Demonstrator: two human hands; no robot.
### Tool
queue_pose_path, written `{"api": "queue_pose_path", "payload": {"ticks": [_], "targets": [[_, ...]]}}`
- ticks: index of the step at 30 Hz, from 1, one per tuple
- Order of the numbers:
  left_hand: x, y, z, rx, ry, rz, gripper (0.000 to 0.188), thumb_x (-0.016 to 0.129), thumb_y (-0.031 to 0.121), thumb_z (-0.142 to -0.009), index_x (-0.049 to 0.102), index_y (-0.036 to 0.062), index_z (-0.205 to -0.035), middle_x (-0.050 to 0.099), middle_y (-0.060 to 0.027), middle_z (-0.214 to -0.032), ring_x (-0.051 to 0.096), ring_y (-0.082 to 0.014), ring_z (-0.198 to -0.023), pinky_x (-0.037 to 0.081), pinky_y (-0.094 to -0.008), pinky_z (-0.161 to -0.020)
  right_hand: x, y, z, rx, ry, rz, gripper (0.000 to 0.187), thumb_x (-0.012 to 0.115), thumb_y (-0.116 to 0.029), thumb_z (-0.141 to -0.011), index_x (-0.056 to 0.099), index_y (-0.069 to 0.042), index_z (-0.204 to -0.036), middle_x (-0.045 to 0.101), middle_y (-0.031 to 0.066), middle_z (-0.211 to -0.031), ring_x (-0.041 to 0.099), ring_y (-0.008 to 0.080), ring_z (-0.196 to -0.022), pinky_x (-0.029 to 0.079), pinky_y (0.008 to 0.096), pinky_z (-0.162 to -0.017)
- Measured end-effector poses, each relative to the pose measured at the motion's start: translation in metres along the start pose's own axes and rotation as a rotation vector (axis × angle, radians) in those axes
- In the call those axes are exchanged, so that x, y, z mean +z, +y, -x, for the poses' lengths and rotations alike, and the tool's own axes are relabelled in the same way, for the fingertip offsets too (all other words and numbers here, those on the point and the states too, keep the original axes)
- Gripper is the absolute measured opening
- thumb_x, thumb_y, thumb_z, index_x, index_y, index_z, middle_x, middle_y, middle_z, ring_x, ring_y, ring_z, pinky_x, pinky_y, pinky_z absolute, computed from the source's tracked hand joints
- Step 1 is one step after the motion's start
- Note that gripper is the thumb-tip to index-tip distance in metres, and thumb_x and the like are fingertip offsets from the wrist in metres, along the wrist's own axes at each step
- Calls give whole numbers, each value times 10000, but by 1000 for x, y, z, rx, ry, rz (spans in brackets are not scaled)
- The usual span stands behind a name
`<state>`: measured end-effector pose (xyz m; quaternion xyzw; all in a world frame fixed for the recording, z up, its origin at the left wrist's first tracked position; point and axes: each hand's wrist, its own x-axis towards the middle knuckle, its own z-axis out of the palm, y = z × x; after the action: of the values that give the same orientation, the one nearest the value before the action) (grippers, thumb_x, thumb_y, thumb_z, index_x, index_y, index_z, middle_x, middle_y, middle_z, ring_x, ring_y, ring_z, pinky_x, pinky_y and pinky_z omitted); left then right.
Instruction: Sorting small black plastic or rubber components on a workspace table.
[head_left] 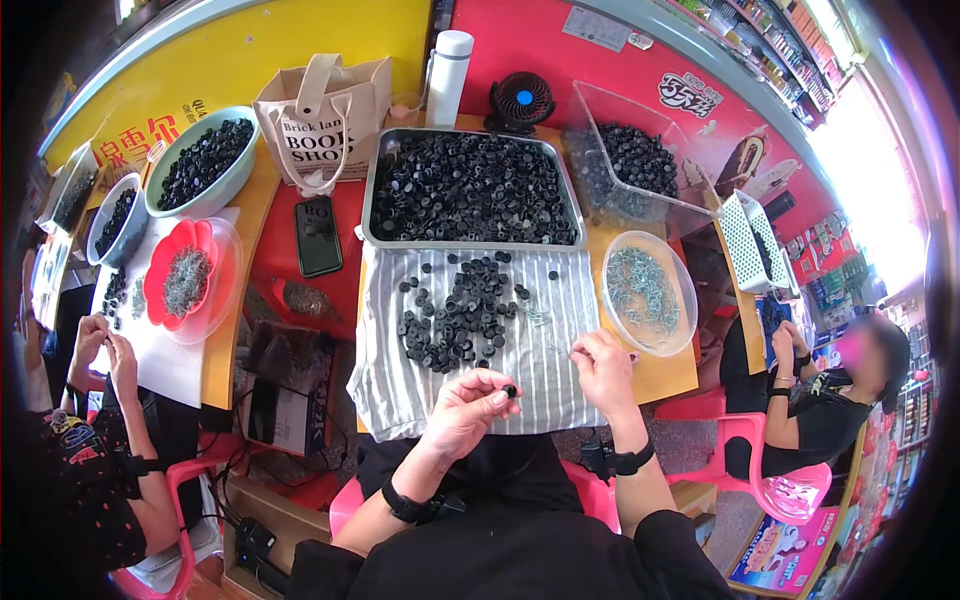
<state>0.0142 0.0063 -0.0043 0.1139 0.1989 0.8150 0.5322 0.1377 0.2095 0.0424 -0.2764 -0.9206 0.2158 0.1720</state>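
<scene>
A striped cloth [380,310] is covering the front of a wooden worktop [668,380]; a tray [470,243] of black parts is standing behind it, and a round tub [677,335] of metal pieces is resting to its right. A loose heap [462,318] of parts is lying on the cloth. Above the cloth's near end, the left hand [468,412] is pinching one black part [511,391] between thumb and fingers; well apart, the right hand [603,372] is drawing its fingertips close, and whether they are gripping anything cannot be told. Yellow [235,70] and red walls [590,75] are backing the scene, co-workers sitting at either side. Dark lettering is marking a bag [330,115]; characters and logos are showing on the walls. The dark rim is cutting off the left co-worker [95,490], and glare is washing out the far right.
</scene>
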Motion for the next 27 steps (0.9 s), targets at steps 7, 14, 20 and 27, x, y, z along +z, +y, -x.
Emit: {"api": "queue_pose_path", "payload": {"ticks": [7,14,20,27], "targets": [[1,1,0,-3,-1,-1,204,635,28,-889,618,0,-1091,671,-148,-1033,659,-200,-869,509,-283,-766,2,2,7,-73,65,4,60,634,0,-758,595,-39,-785,539,118,-806,577,325,-805,447,411,-684],[0,0,0,7,-39,-11,193,605,18,-915,621,23,-1108,670,-118,-1044,664,-168,-878,507,-261,-755,8,3,11,-136,128,150,82,627,-5,-778,578,-27,-840,544,131,-851,569,339,-823,445,409,-702],[-2,-2,2,13,-38,-19,197,603,18,-917,622,24,-1112,671,-117,-1043,665,-165,-875,506,-257,-748,3,2,13,-128,68,95,102,624,-2,-778,549,-41,-835,531,125,-870,560,338,-864,444,440,-720],[-1,-1,1,28,-49,-14,195,598,16,-919,620,20,-1112,673,-116,-1039,664,-164,-873,501,-252,-744,7,8,11,-149,134,156,61,612,18,-806,577,-16,-842,536,111,-840,573,284,-800,457,373,-712]]}}
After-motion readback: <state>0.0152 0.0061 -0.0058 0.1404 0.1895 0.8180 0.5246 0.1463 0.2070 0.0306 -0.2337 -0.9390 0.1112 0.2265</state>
